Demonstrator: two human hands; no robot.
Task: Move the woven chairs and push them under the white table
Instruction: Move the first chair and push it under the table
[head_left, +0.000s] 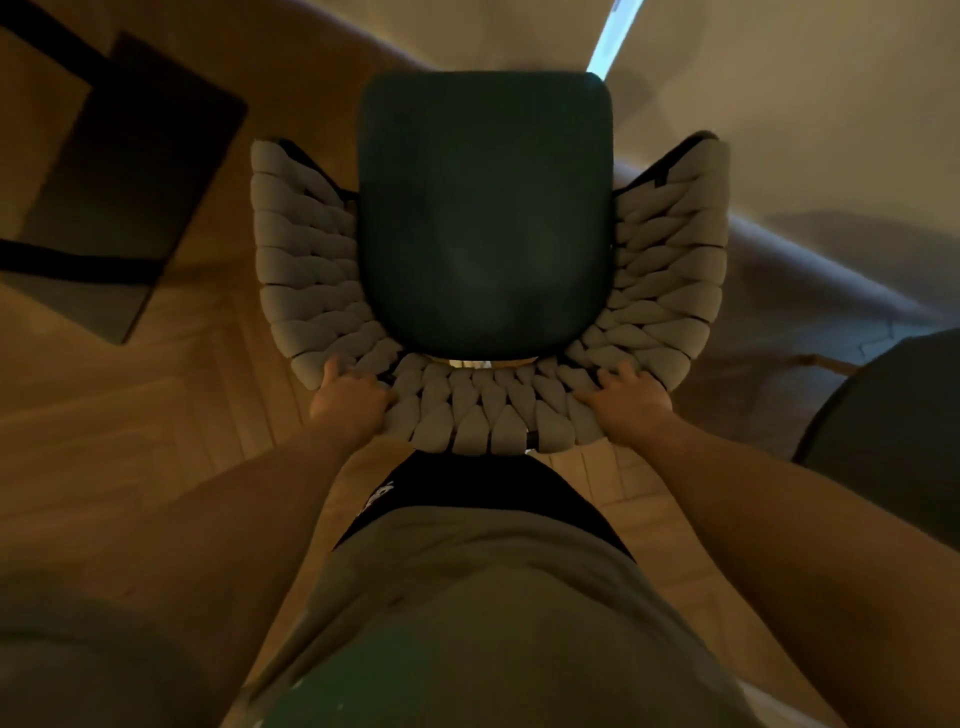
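Woven chair (483, 291) fills the middle of the head view, seen from straight above, directly ahead of both hands. Its backrest is a curved wrap of thick, pale braided cords (467, 415) that runs round the near side and up both flanks of a dark green seat cushion (485, 213).

Left hand (350, 397) clasps the top rim of the braided backrest on its left part, thumb and fingers curled over the cords. Right hand (626, 400) grips the same rim on its right part, fingers spread over the braid. Both forearms reach forward from the lower corners of the view, and the chair back sits between them, touching both palms.

Just behind the hands, toward the person, a dark garment (467, 493) shows below a pale shirt (467, 597); it carries a small white mark at its left edge, too blurred to read.

Under the chair and the arms lies a wooden floor (156, 415) with boards laid in a herringbone pattern. Beyond the left hand and well out to the left lies a dark rectangular mat (135, 171). Beyond the chair, ahead of the right hand, spreads a broad pale surface (779, 104) with a curved edge, which may be the white worktop; the dim light leaves that uncertain. A thin bright strip (610, 39) crosses it at the top. Far to the right of the right hand sits a dark rounded shape (893, 431), too dim to identify.
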